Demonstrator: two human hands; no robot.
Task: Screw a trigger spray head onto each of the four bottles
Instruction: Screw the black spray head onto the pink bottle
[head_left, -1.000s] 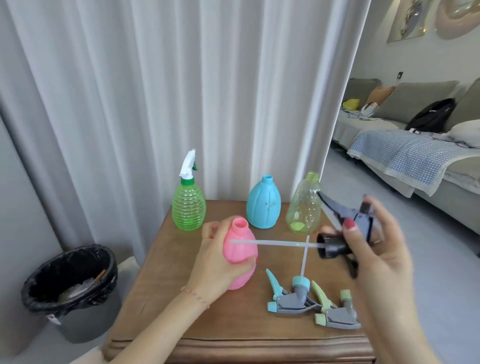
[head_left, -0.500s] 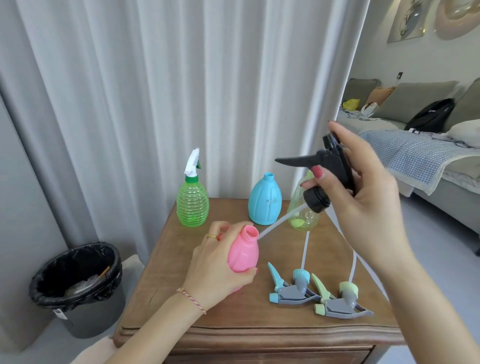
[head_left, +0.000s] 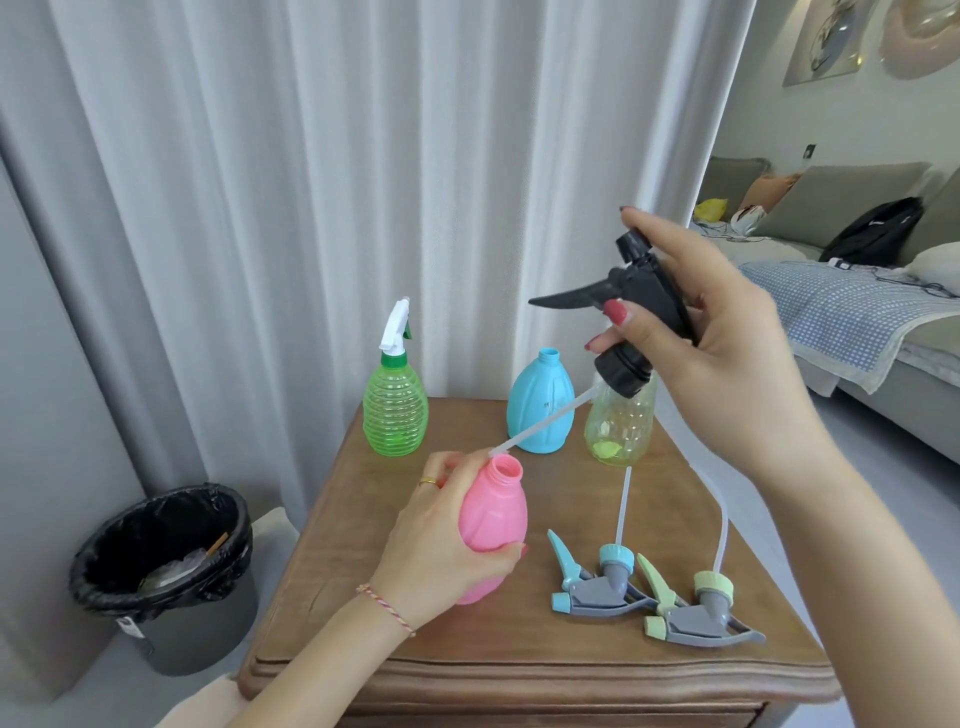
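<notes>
Black plastic trigger spray head: gripped round body and collar by right hand, aloft toward 1 o'clock over small wooden table; thin white dip tube slants down, tip at the pink mouth, whether inside cannot be told.
Pink plastic bottle: tilted near table centre, left hand wrapped round its belly.
Step in hand: feeding tube into pink bottle; green ribbed bottle at 11 o'clock already capped.
Next move: calls for sliding tube fully in, seating collar square on neck, then twisting.
Edges and room: blue bottle at 12 and clear yellowish bottle at 1 stand close behind tube; grey head with blue cap and grey head with green cap lie at 4 to 5 o'clock near front edge; most room likely toward 8 o'clock.
</notes>
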